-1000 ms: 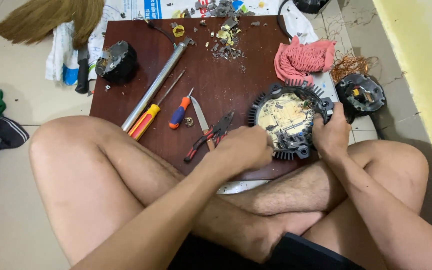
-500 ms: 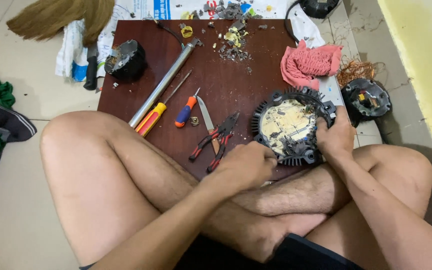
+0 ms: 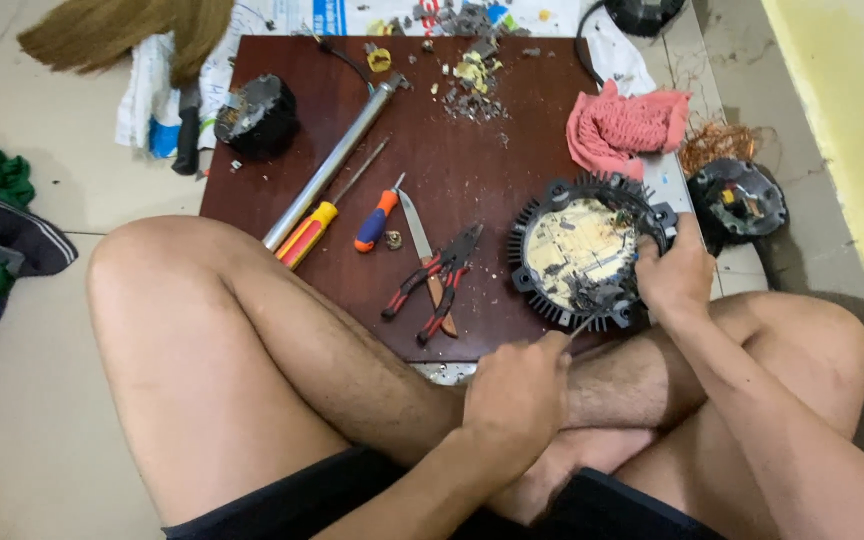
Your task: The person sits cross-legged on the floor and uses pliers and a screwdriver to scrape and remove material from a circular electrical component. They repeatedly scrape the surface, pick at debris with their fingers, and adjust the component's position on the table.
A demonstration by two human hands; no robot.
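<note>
**Soft, even indoor light; sharp centre, stretched edges**

The scene is evenly and fairly brightly lit, with no hard beam. Shadows are soft: a faint one hugs the metal tube (image 3: 337, 162) and the pliers (image 3: 439, 283) on the dark wooden board (image 3: 472, 190). The board's polished surface gives a dull sheen near its far edge, without strong glare. The yellow wall (image 3: 852, 120) looks slightly washed out. Focus holds across the board and the finned round housing (image 3: 577, 255). The left hand (image 3: 515, 400) and right hand (image 3: 674, 275) show slight softness. Wide-angle stretch bends the frame's corners.
</note>
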